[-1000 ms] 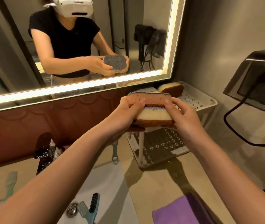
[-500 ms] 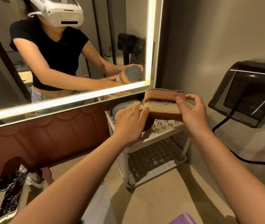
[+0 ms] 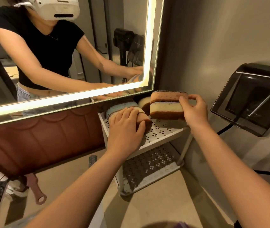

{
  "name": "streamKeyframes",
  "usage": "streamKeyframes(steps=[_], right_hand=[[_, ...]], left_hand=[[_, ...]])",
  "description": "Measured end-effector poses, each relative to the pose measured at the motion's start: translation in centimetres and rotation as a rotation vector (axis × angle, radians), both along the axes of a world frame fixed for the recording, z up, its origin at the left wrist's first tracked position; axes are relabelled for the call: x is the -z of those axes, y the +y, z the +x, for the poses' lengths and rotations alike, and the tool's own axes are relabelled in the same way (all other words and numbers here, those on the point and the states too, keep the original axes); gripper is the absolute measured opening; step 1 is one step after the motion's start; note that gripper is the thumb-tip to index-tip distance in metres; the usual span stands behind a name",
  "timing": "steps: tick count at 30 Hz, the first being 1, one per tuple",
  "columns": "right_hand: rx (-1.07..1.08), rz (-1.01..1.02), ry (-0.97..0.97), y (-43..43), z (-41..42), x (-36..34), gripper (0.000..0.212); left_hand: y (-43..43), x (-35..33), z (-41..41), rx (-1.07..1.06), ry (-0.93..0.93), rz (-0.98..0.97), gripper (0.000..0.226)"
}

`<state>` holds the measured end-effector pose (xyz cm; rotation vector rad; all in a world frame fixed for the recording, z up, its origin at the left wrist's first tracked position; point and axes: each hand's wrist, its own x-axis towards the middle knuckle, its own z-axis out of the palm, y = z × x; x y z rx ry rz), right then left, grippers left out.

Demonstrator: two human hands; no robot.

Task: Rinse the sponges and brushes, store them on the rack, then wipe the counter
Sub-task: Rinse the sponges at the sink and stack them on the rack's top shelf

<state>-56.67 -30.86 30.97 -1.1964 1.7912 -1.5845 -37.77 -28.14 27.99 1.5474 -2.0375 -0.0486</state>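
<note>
Brush w/ a pink handle (image 3: 37, 190) lies far left on the bench (image 3: 75, 180), not on the rack yet. Next, the left hand (image 3: 126, 130) lies flat, fingers out straight, on top of a blue sponge (image 3: 122, 106) & a tan sponge (image 3: 145, 120) beside it. It rests on them, not grabbing. Both sit on the top shelf of the white rack (image 3: 162, 129), at its left side under the mirror (image 3: 81, 46). One more sponge (image 3: 143, 102) peeks out at the back, btw the two hands. Then come two stacked sponges (image 3: 165, 104), a pink one on top, a cream & brown one below. The right hand (image 3: 195, 111) pinches the stack at its right end, thumb & fingers curled round it. The stack is low over the back corner of the top shelf; can't tell if it touches the shelf. Far right, a black box (image 3: 252, 99) hangs on the wall w/ a cord.

I think these sponges are v. light, soft & squishy. If wet they may drip & feel a bit slippy. Holding two by one end looks wobbly: the top one could slide off, or the far end could droop. Best spot to hold, prob: the short ends or both long sides, w/ a soft squeeze. The rough scrubby side should give good grip
</note>
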Motion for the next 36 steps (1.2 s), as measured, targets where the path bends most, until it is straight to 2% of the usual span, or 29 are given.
streamKeyframes(steps=[9,12,15,21,23,26,29,33,36], right_hand=[[-0.086,0.062,-0.024,0.1,-1.0,-0.7,0.026],[-0.120,0.097,0.066,-0.1,-1.0,-0.8,0.018],[-0.138,0.193,0.124,-1.1,-0.9,-0.7,0.021],[-0.211,0.385,0.006,-3.4,-0.6,-0.5,0.026],[-0.198,0.381,-0.011,-3.9,-0.3,0.0,0.021],[-0.156,0.336,0.073,-4.5,0.1,0.8,0.022],[-0.143,0.297,0.202,-4.4,0.3,1.0,0.028],[-0.130,0.270,0.252,-4.4,0.2,1.1,0.040],[-0.137,0.266,0.281,-4.3,0.2,1.1,0.044]], left_hand=[[0.4,-0.3,0.0,-0.007,0.002,0.004,0.046],[0.5,-0.2,0.1,-0.003,0.008,0.009,0.046],[0.5,-0.1,0.1,-0.011,0.000,0.017,0.049],[0.4,-0.1,0.0,-0.017,-0.005,0.012,0.050],[0.4,-0.2,-0.1,-0.017,-0.006,0.015,0.051],[0.5,-0.3,0.0,-0.008,-0.009,0.006,0.051],[0.7,-0.3,-0.1,-0.013,-0.055,0.015,0.053],[0.0,-1.6,-0.8,-0.076,-0.243,-0.006,0.053],[-1.1,-2.9,-1.7,-0.001,-0.309,-0.019,0.055]])
